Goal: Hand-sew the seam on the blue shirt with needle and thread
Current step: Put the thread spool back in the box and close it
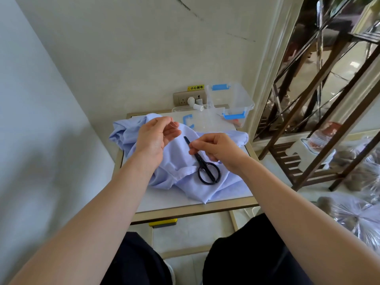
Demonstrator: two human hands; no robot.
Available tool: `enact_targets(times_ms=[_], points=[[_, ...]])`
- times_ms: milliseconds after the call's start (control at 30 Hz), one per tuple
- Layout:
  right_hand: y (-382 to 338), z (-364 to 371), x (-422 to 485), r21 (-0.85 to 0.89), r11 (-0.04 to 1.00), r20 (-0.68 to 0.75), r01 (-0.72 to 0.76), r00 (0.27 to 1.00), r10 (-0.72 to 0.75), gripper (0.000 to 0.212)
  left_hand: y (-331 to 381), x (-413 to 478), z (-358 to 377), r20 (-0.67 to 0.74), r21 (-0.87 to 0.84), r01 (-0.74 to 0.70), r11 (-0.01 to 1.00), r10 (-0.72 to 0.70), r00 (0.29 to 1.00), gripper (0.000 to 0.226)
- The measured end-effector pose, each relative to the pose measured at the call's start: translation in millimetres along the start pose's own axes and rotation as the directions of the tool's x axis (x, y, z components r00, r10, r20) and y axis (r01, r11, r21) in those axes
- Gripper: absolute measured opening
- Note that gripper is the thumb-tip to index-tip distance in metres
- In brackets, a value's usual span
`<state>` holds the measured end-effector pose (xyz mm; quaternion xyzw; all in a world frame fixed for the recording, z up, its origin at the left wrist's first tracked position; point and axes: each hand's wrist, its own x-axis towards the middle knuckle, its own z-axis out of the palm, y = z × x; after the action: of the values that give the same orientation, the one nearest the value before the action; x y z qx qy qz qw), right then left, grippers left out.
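Pinching thread [176, 124] above the blue shirt [181, 155], left hand [153, 138] grip narrow; right hand [216, 149] pinches something unseen.

scissors [207, 165] atop shirt [181, 161], box [236, 101] behind

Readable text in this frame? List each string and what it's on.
"小心触电": black characters on the yellow sticker on the wall, just above the socket plate.
Nothing else readable: no print shows on the blue shirt, the scissors or the clear storage box.
The blue C-like shape on the clear lid looks like a plastic part, not a letter.
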<state>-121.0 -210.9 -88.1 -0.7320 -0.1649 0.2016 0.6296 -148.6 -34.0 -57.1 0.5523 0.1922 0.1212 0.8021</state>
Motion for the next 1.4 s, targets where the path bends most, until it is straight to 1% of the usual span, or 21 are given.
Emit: enact_targets(times_ms=[67, 133, 233, 333, 400, 433, 500, 533, 567, 600, 633, 700, 733, 800, 867, 1000, 1067, 1167, 1200, 1300, 1400], points=[[-2, -8, 6, 0.053, 0.999, 0.020, -0.002, 1.000, 0.001, 0.010, -4, 10, 3, -0.033, 0.009, 0.014, 1.000, -0.014, 0.999, 0.015], [-2, -16, 12, 0.178, 0.984, 0.017, -0.005, 1.000, 0.003, 0.013, -7, 17, 9, -0.056, 0.002, 0.025, 1.000, -0.025, 0.998, 0.015], [-3, -27, 20, 0.346, 0.938, -0.181, -0.033, 0.978, 0.101, 0.019, -9, 23, 22, -0.084, 0.005, -0.009, 1.000, 0.009, 0.996, 0.016], [2, -35, 25, 0.509, 0.860, -0.301, -0.034, 0.929, 0.215, 0.012, -14, 22, 28, -0.041, 0.173, -0.082, 0.981, 0.091, 0.995, 0.014], [2, -38, 27, 0.646, 0.763, -0.320, 0.023, 0.916, 0.243, 0.008, -18, 22, 27, 0.036, 0.366, -0.140, 0.920, 0.136, 0.990, 0.012], [0, -37, 28, 0.703, 0.708, -0.322, 0.066, 0.917, 0.234, 0.005, -21, 22, 25, 0.083, 0.468, -0.175, 0.866, 0.154, 0.985, 0.012], [-3, -36, 29, 0.755, 0.639, -0.331, 0.143, 0.925, 0.184, 0.005, -26, 24, 21, 0.185, 0.635, -0.253, 0.730, 0.174, 0.967, 0.015], [-4, -36, 30, 0.755, 0.632, -0.342, 0.175, 0.928, 0.152, 0.008, -27, 24, 20, 0.235, 0.701, -0.292, 0.651, 0.175, 0.956, 0.016], [-4, -36, 31, 0.739, 0.644, -0.357, 0.199, 0.926, 0.123, 0.012, -28, 24, 20, 0.280, 0.755, -0.325, 0.569, 0.168, 0.945, 0.016], [-3, -36, 32, 0.694, 0.689, -0.376, 0.209, 0.922, 0.099, 0.013, -28, 24, 22, 0.316, 0.798, -0.349, 0.492, 0.152, 0.936, 0.016], [-2, -37, 34, 0.605, 0.771, -0.405, 0.201, 0.911, 0.081, 0.014, -27, 24, 24, 0.344, 0.829, -0.364, 0.424, 0.128, 0.930, 0.016], [4, -43, 37, 0.291, 0.946, -0.487, 0.140, 0.873, 0.021, 0.016, -26, 25, 29, 0.386, 0.868, -0.390, 0.307, 0.076, 0.919, 0.019], [8, -47, 41, 0.129, 0.985, -0.519, 0.115, 0.854, -0.032, 0.017, -25, 28, 32, 0.396, 0.878, -0.399, 0.264, 0.066, 0.916, 0.021], [12, -56, 48, -0.090, 0.990, -0.552, 0.107, 0.822, -0.139, 0.018, -23, 37, 39, 0.392, 0.887, -0.399, 0.231, 0.080, 0.917, 0.026], [12, -63, 54, -0.222, 0.971, -0.549, 0.092, 0.811, -0.203, 0.017, -23, 51, 46, 0.378, 0.886, -0.389, 0.253, 0.092, 0.921, 0.025], [17, -69, 74, -0.196, 0.978, -0.465, 0.074, 0.871, -0.159, 0.012, -30, 86, 67, 0.342, 0.887, -0.366, 0.283, 0.132, 0.931, 0.012], [22, -70, 85, -0.216, 0.973, -0.486, 0.087, 0.854, -0.184, 0.015, -39, 108, 76, 0.332, 0.890, -0.356, 0.285, 0.130, 0.934, 0.007], [23, -72, 95, -0.238, 0.961, -0.547, 0.144, 0.797, -0.255, 0.016, -53, 141, 89, 0.328, 0.915, -0.340, 0.219, 0.090, 0.940, 0.024], [22, -71, 98, -0.222, 0.961, -0.541, 0.167, 0.798, -0.264, 0.016, -58, 152, 91, 0.325, 0.922, -0.334, 0.195, 0.076, 0.943, 0.029], [25, -65, 109, -0.198, 0.960, -0.449, 0.197, 0.853, -0.267, 0.015, -67, 182, 95, 0.339, 0.924, -0.337, 0.182, 0.023, 0.941, 0.040], [40, -58, 119, -0.219, 0.949, -0.441, 0.226, 0.845, -0.303, 0.015, -72, 210, 95, 0.407, 0.909, -0.404, 0.106, -0.010, 0.913, 0.047]])
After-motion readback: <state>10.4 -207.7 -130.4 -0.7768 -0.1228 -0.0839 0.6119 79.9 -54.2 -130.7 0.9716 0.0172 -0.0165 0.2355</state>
